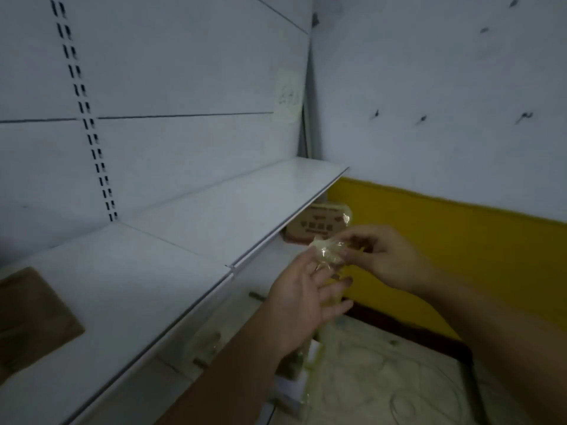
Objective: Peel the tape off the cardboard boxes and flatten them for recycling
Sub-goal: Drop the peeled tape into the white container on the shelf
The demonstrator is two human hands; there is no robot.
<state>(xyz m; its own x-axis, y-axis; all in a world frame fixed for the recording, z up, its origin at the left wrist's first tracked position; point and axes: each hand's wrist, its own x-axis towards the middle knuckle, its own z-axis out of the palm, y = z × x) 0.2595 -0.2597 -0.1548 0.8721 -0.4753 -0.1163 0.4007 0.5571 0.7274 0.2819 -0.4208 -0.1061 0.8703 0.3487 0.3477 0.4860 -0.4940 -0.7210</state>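
Observation:
A crumpled wad of clear yellowish tape [326,251] hangs between my two hands, with a strand trailing down toward the floor. My right hand [380,256] pinches the wad from the right. My left hand [303,299] is spread with straight fingers, and the tape sticks to its fingertips. A flat piece of brown cardboard [32,317] lies on the white shelf [159,289] at the far left. A small cardboard box [316,223] with red print sits under the shelf, behind the tape.
White slotted back panels rise behind the shelf. A lower shelf [276,265] runs beneath it. The right wall is white above a yellow band [460,256]. More loose tape and white scraps [294,388] lie on the pale floor below my hands.

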